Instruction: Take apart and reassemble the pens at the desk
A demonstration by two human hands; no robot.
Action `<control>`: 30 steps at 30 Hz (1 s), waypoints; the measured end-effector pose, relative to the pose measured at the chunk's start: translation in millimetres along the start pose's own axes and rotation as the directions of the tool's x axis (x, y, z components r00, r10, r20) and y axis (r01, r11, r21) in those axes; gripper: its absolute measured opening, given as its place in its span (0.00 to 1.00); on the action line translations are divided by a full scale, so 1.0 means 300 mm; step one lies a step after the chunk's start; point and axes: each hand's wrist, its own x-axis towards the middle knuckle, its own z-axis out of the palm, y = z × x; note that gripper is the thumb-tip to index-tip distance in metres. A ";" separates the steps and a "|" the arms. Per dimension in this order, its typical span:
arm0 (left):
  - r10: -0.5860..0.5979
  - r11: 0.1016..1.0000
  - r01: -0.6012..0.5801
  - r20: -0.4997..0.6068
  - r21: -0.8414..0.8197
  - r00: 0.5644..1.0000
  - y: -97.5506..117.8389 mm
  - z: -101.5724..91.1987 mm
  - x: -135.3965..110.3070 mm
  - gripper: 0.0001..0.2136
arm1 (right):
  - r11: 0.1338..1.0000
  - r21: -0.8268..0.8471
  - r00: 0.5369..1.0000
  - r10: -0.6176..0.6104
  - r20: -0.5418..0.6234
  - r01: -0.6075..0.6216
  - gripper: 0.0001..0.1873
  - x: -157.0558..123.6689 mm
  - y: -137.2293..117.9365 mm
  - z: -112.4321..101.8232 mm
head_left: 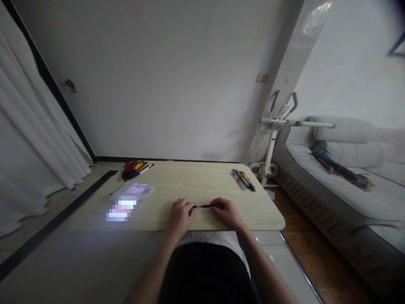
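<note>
My left hand [182, 214] is closed near the front edge of the table, pinching a small blue piece at one end of a slim pen. Opposite it, my right hand [226, 211] is closed round the other end, the dark barrel of the pen [206, 206]. A thin stretch, like a refill, runs between the blue piece and the barrel. The pen lies level, just above or on the tabletop; which of the two I cannot tell. Fingers hide both its ends.
The pale wooden table [190, 181] bears a pile of coloured pens [136, 169] at back left and several pens [243, 180] at back right. A clear plastic bag [147, 192] and a lit, blurred-out screen [122, 210] lie left. An exercise machine [268, 156] and sofa [348, 169] stand right.
</note>
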 end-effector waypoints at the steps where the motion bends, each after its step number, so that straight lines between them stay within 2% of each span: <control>1: 0.002 1.000 -0.002 0.004 -0.006 1.000 0.001 0.000 0.000 0.10 | 1.000 -0.002 1.000 -0.001 0.002 0.001 0.10 0.000 -0.001 0.000; 8: -0.005 0.999 0.006 0.006 -0.046 1.000 0.007 0.000 0.001 0.12 | 1.000 -0.016 1.000 -0.003 0.017 0.003 0.10 0.005 -0.005 0.008; 14: 0.009 0.993 -0.006 0.029 -0.116 1.000 0.011 -0.014 0.006 0.07 | 0.999 -0.027 1.000 -0.024 0.010 0.025 0.10 0.016 -0.019 0.012; 22: -0.028 0.994 0.030 0.014 -0.108 1.000 0.007 -0.010 0.005 0.05 | 0.999 -0.032 0.999 -0.039 0.002 0.040 0.09 0.031 -0.023 0.029; 30: -0.007 0.993 0.009 0.016 -0.116 1.000 0.006 -0.012 0.008 0.05 | 0.998 -0.047 0.999 -0.041 -0.006 0.040 0.10 0.013 -0.018 0.027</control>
